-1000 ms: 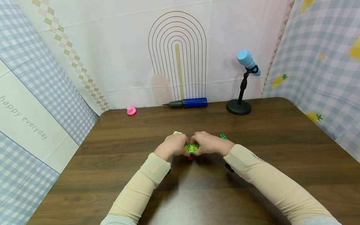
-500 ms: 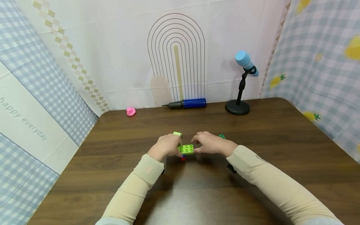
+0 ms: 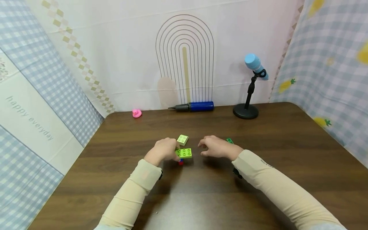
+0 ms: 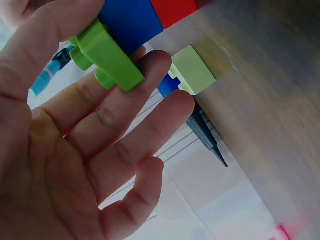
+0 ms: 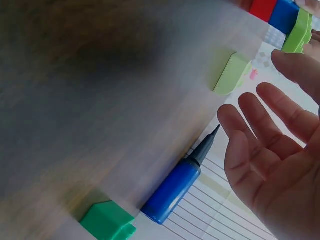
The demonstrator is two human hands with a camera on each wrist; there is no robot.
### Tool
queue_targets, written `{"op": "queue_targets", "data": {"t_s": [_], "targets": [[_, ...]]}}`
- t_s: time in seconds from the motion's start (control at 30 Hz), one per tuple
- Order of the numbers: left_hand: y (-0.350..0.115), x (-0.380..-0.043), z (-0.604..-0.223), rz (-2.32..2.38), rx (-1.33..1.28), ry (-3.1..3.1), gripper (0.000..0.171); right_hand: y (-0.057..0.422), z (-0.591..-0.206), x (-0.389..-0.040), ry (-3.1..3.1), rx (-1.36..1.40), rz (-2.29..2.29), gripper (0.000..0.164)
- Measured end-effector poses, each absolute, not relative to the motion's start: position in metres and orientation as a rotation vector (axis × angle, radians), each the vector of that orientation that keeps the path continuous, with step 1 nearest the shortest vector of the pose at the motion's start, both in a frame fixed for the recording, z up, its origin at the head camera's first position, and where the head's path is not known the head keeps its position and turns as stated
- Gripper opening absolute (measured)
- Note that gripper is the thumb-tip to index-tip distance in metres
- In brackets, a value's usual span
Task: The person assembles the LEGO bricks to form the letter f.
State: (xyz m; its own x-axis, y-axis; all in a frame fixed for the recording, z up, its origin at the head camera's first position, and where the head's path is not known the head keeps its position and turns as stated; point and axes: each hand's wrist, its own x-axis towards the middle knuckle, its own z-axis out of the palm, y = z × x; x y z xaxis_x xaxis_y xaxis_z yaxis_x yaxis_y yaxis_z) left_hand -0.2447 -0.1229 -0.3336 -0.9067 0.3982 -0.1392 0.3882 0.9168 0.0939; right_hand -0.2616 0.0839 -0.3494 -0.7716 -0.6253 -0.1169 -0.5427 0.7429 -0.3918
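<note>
A stack of toy building bricks is pinched between the thumb and fingers of my left hand [image 3: 164, 150]. Its top is a lime green brick [image 3: 185, 153] with studs. Under that, in the left wrist view, sit a blue brick [image 4: 131, 22] and a red brick [image 4: 175, 10]. My right hand [image 3: 217, 147] hovers to the right of the stack, fingers loosely bent, holding nothing. Just behind the left hand lies a pale green brick [image 3: 182, 140]. A dark green brick [image 3: 229, 140] is partly hidden behind the right hand.
Along the back of the wooden table [image 3: 201, 198] are a pink toy duck [image 3: 136, 113], a blue hand pump [image 3: 201, 106] and a light blue microphone [image 3: 254, 62] on a black stand [image 3: 245, 111]. Patterned cloth hangs behind and at both sides.
Both hands were at the lime-topped stack. The right hand has let go and stays to the right, while the left hand has carried the stack leftward. More of the pale green brick shows.
</note>
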Motion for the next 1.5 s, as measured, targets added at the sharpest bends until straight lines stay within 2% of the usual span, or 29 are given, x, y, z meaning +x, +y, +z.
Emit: {"op": "queue_targets", "data": {"t_s": [0.47,0.77,1.2,1.5], "targets": [[-0.121,-0.245,-0.328,0.081,0.575,2.945,0.019,0.139,-0.333,-0.283,2.83,-0.825,-0.444,0.032],[-0.121,-0.246,-0.329,0.087,0.572,2.941,0.02,0.162,-0.336,-0.289,2.859,-0.743,-0.383,0.032],[-0.122,-0.244,-0.334,0.111,0.57,2.937,0.02,0.115,-0.342,-0.296,2.866,-0.854,-0.265,0.028],[-0.121,-0.244,-0.336,0.145,0.527,2.912,0.028,0.072,-0.355,-0.296,2.902,-0.95,-0.202,0.025]]}}
